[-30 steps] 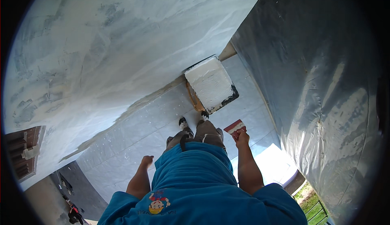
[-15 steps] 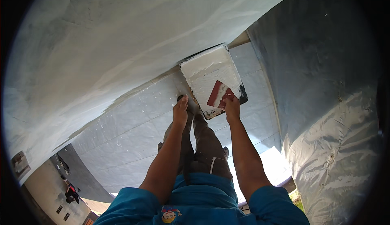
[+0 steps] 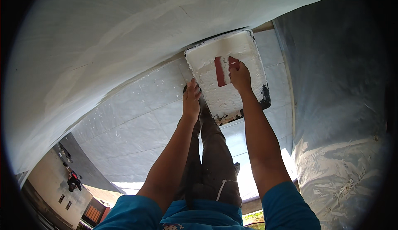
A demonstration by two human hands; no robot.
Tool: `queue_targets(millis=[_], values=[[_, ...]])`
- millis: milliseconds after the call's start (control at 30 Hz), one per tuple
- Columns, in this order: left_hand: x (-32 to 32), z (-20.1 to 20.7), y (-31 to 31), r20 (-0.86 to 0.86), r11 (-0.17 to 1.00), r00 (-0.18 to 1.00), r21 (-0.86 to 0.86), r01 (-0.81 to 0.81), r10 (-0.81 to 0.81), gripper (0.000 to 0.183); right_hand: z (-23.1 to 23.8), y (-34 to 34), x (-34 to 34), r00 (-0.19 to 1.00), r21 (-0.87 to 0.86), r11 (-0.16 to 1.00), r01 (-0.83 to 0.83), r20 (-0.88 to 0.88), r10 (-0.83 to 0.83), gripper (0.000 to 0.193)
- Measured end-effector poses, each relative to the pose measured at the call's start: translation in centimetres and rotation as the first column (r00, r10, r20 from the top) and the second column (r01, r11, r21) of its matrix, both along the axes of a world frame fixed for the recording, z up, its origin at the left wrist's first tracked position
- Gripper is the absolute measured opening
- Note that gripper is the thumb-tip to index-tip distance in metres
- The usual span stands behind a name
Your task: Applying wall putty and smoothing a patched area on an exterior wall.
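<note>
My right hand [image 3: 240, 78] grips a red putty knife [image 3: 219, 72] by its handle. White paste streaks the blade near the handle. The knife is over a wide rectangular tray [image 3: 265, 97], black where its coated rim shows through. Thick white paste [image 3: 232, 43] spreads across the tray, smoother at the far end and rougher nearer me. Whether the blade touches the paste I cannot tell. Close to the tray's left edge, my left hand [image 3: 191, 99] holds nothing, its fingers stretched out. Whether it touches the tray is unclear.
A large pale wall [image 3: 103, 55] curves along the left and top. Grey floor covering [image 3: 137, 118] carries white spots. Plastic sheeting [image 3: 331, 105] hangs at the right. My legs [image 3: 211, 151] stand below the tray. Another person [image 3: 74, 182] is far off at lower left.
My right hand and the putty knife have moved up, farther over the tray, and the blade has turned more upright. My left hand has shifted up and slightly right, nearer the tray's edge.
</note>
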State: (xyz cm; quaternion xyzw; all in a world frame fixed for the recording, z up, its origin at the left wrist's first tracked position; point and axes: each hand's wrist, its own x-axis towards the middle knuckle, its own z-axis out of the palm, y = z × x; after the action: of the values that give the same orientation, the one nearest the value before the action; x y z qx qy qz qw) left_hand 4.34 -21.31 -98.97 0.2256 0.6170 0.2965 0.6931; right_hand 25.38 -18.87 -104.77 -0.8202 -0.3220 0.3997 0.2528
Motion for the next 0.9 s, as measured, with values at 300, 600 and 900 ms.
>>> queue_targets(millis=[300,600,900], values=[[-0.6,1.0,0.7,-0.001,0.999,1.000,-0.032,0.005,-0.005,0.081,2.7,1.3,-1.1,0.994,0.055,0.994,-0.098,-0.048,0.101,0.024],[-1.3,0.8,0.9,0.050,0.998,0.999,-0.054,0.023,-0.020,0.083,2.4,2.3,-3.8,0.914,0.035,0.916,-0.401,-0.057,0.402,0.027],[-1.0,0.7,0.8,0.071,0.997,0.997,-0.070,0.026,-0.021,0.085,1.1,2.2,-5.7,0.963,0.036,0.963,-0.267,0.041,0.265,0.028]])
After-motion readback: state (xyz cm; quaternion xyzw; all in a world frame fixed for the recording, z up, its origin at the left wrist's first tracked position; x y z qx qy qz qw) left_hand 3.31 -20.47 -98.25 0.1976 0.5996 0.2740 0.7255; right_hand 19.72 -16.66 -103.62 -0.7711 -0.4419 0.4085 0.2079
